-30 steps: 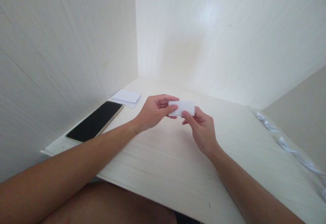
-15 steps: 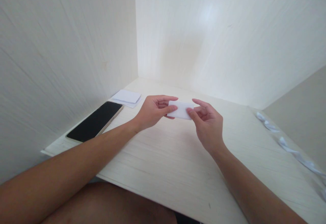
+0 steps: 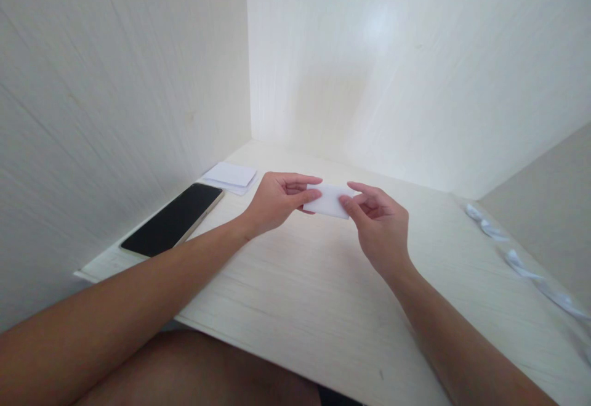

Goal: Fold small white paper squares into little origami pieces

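Observation:
A small white folded piece of paper (image 3: 329, 201) is held above the tabletop, its long side running left to right. My left hand (image 3: 284, 199) pinches its left end, thumb on the near face and fingers behind. At the other end, my right hand (image 3: 379, 221) grips the paper between its thumb and fingers, the index finger reaching over the top corner. The back of the paper and the fingertips behind it are hidden.
A black-screened phone (image 3: 173, 220) lies on the white desk (image 3: 305, 295) to the left. Beyond it are folded white sheets (image 3: 229, 174) by the side panel. Twisted white strips (image 3: 521, 264) run along the right edge. Pale panels rise at the left and back.
My right hand has shifted very slightly right and down, and the paper's right end has moved with it. Both hands keep their hold.

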The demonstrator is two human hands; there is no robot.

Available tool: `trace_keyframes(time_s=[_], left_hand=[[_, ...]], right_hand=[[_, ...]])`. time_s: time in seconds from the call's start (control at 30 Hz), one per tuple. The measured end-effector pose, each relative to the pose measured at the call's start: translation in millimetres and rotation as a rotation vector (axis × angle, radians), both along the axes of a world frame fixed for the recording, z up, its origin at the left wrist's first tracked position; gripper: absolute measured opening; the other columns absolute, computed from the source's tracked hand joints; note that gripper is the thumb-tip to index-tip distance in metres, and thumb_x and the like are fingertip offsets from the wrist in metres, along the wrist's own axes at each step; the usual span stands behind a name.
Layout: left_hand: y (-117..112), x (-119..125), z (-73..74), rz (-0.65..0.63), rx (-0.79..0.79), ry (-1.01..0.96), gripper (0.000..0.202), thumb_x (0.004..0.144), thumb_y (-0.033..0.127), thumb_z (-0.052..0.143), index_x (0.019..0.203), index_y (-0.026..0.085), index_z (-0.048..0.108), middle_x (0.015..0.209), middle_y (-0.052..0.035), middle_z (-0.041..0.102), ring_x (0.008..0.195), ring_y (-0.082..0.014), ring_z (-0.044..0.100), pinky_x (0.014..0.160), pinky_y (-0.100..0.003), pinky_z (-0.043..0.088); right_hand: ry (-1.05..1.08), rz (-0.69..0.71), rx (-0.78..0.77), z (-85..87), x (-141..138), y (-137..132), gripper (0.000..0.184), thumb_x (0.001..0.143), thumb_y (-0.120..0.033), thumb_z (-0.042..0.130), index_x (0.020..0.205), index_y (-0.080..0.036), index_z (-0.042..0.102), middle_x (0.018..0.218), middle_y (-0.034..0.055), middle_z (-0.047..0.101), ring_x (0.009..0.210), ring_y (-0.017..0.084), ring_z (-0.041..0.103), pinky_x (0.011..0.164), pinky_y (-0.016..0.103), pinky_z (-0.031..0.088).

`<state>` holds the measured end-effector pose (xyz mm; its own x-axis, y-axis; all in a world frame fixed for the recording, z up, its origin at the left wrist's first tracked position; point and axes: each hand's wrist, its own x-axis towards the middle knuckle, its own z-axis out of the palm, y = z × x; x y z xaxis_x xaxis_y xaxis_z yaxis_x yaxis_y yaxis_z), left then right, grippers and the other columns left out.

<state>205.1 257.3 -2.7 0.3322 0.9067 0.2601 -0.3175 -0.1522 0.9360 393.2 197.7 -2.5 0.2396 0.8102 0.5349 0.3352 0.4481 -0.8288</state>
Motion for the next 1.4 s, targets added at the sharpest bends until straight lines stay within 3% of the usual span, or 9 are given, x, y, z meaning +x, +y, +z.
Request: trace_keyframes(time_s=[0.43,0.8,1.07,1.4], left_hand=[[1.3,-0.6,2.7,0.103,0.002,0.018,0.037,0.065,0.03,0.095,0.095,0.012,0.081,0.083,-0.0081,0.081,0.071,-0.0183,0.075,0.058,-0.027,0.063],[0.1,-0.8,3.4,0.112,0.046,0.008,0.03,0.067,0.03,0.094,0.091,0.015,0.083,0.082,-0.0068,0.082,0.071,-0.0169,0.075,0.06,-0.026,0.061],[1.1,-0.8,1.3,0.124,0.037,0.016,0.033,0.064,0.035,0.095,0.088,0.016,0.084,0.081,-0.0074,0.082,0.073,-0.0206,0.076,0.064,-0.032,0.064],[0.7,-1.6,1.4,0.123,0.053,0.002,0.03,0.065,0.033,0.095,0.087,0.016,0.084,0.079,-0.0071,0.082,0.07,-0.0191,0.075,0.063,-0.031,0.063]], right_hand=[[0.006,-0.024,0.005,0.5,0.4,1.4,0.025,0.081,-0.036,0.081,0.102,-0.023,0.077,0.067,-0.0024,0.067,0.057,0.013,0.057,0.054,0.029,0.048],[0.044,-0.02,0.007,3.0,-1.4,-0.6,0.023,0.08,-0.032,0.081,0.1,-0.023,0.077,0.065,-0.0029,0.068,0.058,0.013,0.058,0.055,0.03,0.05],[0.017,-0.037,-0.002,2.7,-0.5,-0.5,0.023,0.081,-0.034,0.081,0.101,-0.023,0.077,0.066,-0.003,0.067,0.055,0.012,0.055,0.051,0.028,0.046],[0.087,-0.015,0.012,4.0,-1.0,0.3,0.024,0.076,-0.031,0.084,0.098,-0.022,0.078,0.07,-0.0002,0.077,0.063,0.016,0.068,0.062,0.033,0.058]])
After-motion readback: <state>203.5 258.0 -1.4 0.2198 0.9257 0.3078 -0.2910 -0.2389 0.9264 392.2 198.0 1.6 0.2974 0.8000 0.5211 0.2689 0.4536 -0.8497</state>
